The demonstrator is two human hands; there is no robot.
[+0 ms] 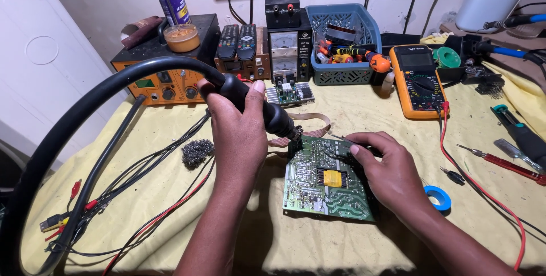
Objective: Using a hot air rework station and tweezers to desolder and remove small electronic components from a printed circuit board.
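Bench: yellow cloth [352, 111] w/ my work.
L hand [239, 134]: fist wrapped round hot-air handle [259, 105], nozzle at board's top edge.
R hand [387, 168]: fingers pressing green circuit board [318, 188], holding nothing I can see.

The circuit board [327, 188] is green with a yellow block. The cloth [352, 111] is yellow. The basket [343, 45] is blue. The meter [418, 82] is orange. The hose [85, 105] is black.

Circuit board [327, 188]: on the cloth-covered table [352, 111], at centre front
Wire wool [197, 152]: left of the board
Tape roll [438, 198]: just right of the board
Multimeter [418, 81]: behind, to the right
Basket [343, 42]: behind the board, left of the multimeter
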